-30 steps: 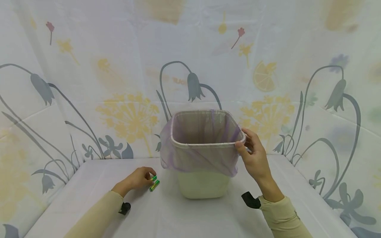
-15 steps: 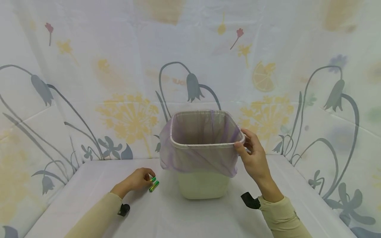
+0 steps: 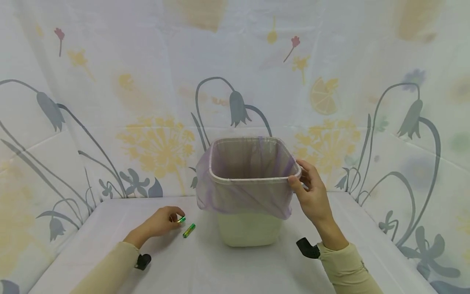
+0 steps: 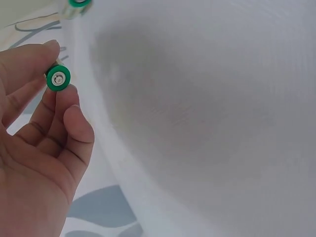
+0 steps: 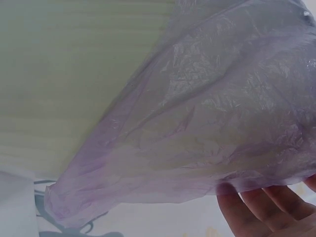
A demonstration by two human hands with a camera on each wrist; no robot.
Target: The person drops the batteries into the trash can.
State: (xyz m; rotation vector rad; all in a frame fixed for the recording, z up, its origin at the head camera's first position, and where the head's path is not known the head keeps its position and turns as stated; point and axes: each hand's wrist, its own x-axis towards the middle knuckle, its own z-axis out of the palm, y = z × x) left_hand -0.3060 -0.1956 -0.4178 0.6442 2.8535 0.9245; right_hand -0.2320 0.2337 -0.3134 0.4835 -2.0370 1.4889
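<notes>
My left hand [image 3: 159, 222] pinches a green and gold battery [image 3: 181, 219] between thumb and fingers, left of the bin. In the left wrist view, the round green-ringed end of this battery [image 4: 58, 79] faces the camera. A second battery [image 3: 189, 230] lies on the table just right of the hand. The pale plastic trash bin [image 3: 249, 232] stands upright, lined with a thin purple-tinted garbage bag [image 3: 253, 198] folded over its rim. With my right hand [image 3: 313, 198], I grip the bin's right rim, thumb in front. The right wrist view shows several fingertips [image 5: 229, 197] against the bag's edge.
A white cloth covers the table [image 3: 220, 269]. Behind it and at both sides hang floral-patterned sheets [image 3: 158, 81]. Each wrist carries a black camera mount, one at the left sleeve [image 3: 143, 261] and one at the right sleeve [image 3: 307, 248].
My left hand has shifted a little to the left with the pinched battery, widening the gap to the battery on the table. The right hand keeps its grip on the bin's rim.
</notes>
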